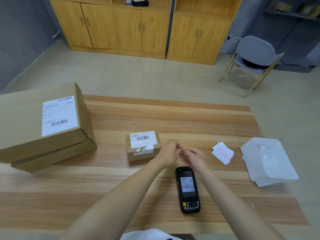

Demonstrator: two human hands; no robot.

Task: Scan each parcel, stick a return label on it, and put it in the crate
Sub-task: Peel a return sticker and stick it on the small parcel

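Observation:
A small brown parcel (143, 148) with a white barcode label lies mid-table. Just right of it my left hand (170, 150) and my right hand (194, 157) meet fingertip to fingertip above the table. Together they pinch a small pale return label (181, 154), which the fingers mostly hide. The black handheld scanner (187, 189) lies on the table below my right hand, screen lit. A loose pile of return labels (223, 152) with red print sits to the right. A translucent white crate (270, 172) stands at the table's right edge.
Two large cardboard boxes (39, 122) are stacked at the table's left end, and the top one carries a shipping label. Beyond the table (121, 184) are tiled floor, wooden cabinets (138, 28) and a grey chair (254, 56).

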